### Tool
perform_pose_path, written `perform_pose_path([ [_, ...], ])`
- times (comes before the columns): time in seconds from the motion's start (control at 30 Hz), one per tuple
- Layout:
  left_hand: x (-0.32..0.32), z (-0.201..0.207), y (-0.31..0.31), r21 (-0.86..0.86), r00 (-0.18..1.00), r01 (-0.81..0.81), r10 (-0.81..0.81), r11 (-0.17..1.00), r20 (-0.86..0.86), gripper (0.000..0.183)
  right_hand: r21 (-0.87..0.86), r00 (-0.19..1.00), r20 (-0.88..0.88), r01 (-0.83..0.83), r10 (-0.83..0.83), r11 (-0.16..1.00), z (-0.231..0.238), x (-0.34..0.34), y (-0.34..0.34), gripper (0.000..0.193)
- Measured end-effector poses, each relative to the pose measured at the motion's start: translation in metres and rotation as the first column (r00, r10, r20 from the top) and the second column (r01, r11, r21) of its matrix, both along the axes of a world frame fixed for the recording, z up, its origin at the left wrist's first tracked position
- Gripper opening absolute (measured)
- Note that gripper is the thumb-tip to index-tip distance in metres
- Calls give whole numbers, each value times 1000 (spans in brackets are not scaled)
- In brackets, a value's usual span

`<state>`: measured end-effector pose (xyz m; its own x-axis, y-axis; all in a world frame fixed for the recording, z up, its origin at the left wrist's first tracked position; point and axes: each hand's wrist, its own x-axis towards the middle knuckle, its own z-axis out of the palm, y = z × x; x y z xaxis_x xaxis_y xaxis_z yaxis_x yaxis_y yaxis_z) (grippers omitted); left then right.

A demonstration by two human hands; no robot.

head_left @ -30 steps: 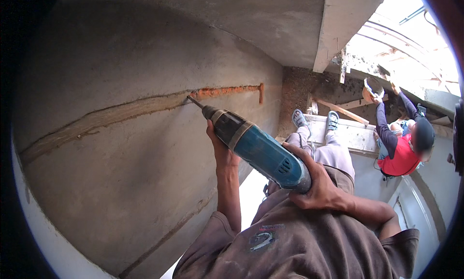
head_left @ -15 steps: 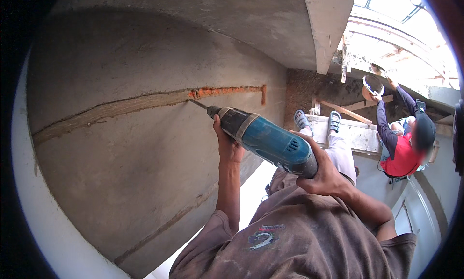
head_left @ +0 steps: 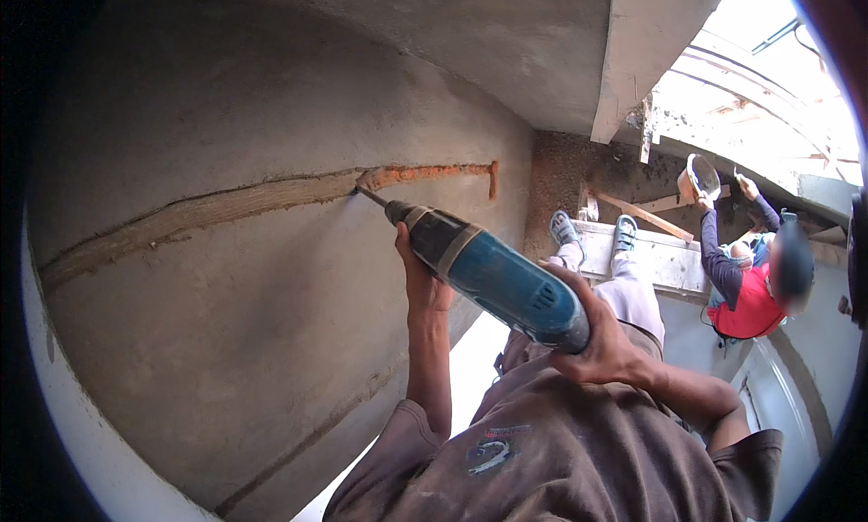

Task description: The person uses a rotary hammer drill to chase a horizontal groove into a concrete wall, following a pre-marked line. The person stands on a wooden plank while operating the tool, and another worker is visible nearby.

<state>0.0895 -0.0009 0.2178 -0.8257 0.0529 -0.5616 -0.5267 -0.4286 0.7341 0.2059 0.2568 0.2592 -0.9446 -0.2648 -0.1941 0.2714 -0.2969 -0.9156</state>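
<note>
A blue-and-black hammer drill (head_left: 511, 282) slants up to the left across the middle of the view. My left hand (head_left: 425, 282) is closed under its front part, just behind the chuck. At the rear, my right hand (head_left: 601, 341) is wrapped round the handle, which is partly hidden by the fingers. The slim bit (head_left: 372, 196) meets the wall at the left end of an orange, chipped-out groove (head_left: 438, 171). Left of that end, a rough mortar-coloured strip (head_left: 226, 206) runs along the grey wall (head_left: 262, 296).
My sandalled feet (head_left: 563, 228) rest on a pale plank (head_left: 665, 255). To the right, a co-worker (head_left: 750, 296) in red and dark sleeves holds up a bowl (head_left: 699, 178) and a trowel-like tool. A concrete beam (head_left: 646, 56) hangs overhead; a slanting timber (head_left: 646, 216) lies beyond the plank.
The bit's tip has shifted slightly onto the left end of the orange groove, with both my hands still on the drill. The co-worker's tool hand has come down from the ledge toward the bowl.
</note>
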Motion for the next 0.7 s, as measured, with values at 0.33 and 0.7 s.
perform_pose_path([
  [0.33, -10, 3, 49, 42, 993, -59, 54, 997, 106, 55, 37, 981, 192, -18, 11, 999, 1, -2, 51, 90],
  [0.7, -9, -3, 82, -39, 994, -35, 39, 999, 104, 68, -111, 973, 226, -19, 44, 994, -21, -27, 98, 85],
])
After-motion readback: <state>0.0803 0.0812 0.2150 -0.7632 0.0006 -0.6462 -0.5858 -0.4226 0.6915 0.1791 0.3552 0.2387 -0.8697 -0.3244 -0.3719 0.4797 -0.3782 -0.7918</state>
